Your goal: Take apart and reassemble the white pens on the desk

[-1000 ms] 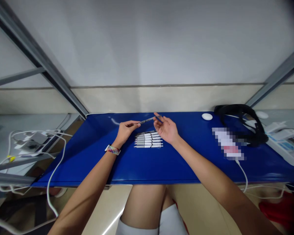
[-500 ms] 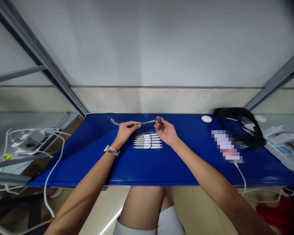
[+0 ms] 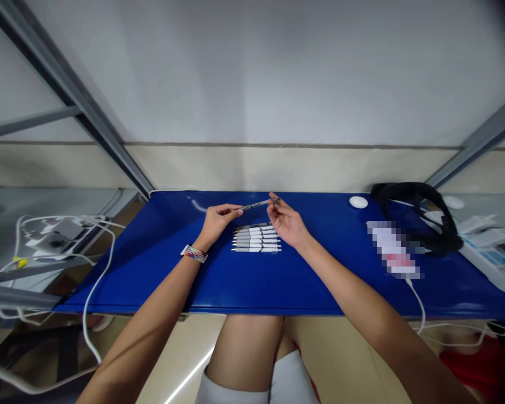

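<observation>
The left hand [image 3: 216, 220] pinches one end of a thin dark pen [image 3: 257, 204] between thumb and fingertips, and the right hand [image 3: 287, 223] pinches the other end, so the pen hangs level in the air between them, above the blue table [image 3: 160, 264]. Directly at 6 o'clock from the pen, a row of white and grey pens [image 3: 256, 238] lies flat on the table, side by side and touching, between the two wrists. A striped band [image 3: 194, 253] circles the left wrist.

At 3 o'clock from the hands, well apart, a small white round thing [image 3: 358, 202] sits near the table's far edge, and beyond it lies a black strap [image 3: 421, 216]. White cables [image 3: 93, 280] trail off the table's left side at 8 o'clock. No container shows on the table.
</observation>
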`<action>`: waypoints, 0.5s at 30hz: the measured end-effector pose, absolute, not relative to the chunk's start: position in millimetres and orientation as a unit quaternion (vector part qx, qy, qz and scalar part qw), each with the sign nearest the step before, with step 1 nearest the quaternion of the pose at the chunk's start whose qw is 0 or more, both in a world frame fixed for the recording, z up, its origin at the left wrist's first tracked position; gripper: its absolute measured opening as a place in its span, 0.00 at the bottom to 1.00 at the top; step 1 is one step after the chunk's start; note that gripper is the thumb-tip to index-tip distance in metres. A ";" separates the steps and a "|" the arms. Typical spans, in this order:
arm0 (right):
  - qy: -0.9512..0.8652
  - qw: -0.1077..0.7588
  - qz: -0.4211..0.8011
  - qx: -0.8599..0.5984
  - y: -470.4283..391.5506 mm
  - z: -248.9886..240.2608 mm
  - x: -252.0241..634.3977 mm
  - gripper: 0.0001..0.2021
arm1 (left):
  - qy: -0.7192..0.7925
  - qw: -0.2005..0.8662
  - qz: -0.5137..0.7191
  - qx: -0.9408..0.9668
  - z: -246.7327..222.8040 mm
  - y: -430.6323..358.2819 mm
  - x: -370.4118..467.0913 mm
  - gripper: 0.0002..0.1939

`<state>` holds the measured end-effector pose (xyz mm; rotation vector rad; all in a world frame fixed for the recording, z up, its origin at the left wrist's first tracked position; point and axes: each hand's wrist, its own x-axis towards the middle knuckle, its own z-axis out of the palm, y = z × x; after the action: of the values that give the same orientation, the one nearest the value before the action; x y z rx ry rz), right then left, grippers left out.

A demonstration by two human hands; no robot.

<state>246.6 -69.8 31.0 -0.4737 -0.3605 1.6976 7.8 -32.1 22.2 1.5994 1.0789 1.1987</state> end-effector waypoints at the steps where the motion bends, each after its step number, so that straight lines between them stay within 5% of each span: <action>1: -0.163 0.624 0.737 -0.203 -70.3 31.2 246.5 0.18 | 0.431 0.422 0.476 0.640 22.3 -32.1 7.7 0.17; 15: -0.162 0.619 0.735 -0.224 -64.6 24.7 248.3 0.11 | 0.435 0.415 0.473 0.645 25.0 -32.9 7.9 0.16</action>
<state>248.3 -64.6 24.7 -0.5150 -0.3717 1.6917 7.9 -32.9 25.0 1.6192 1.0922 1.1874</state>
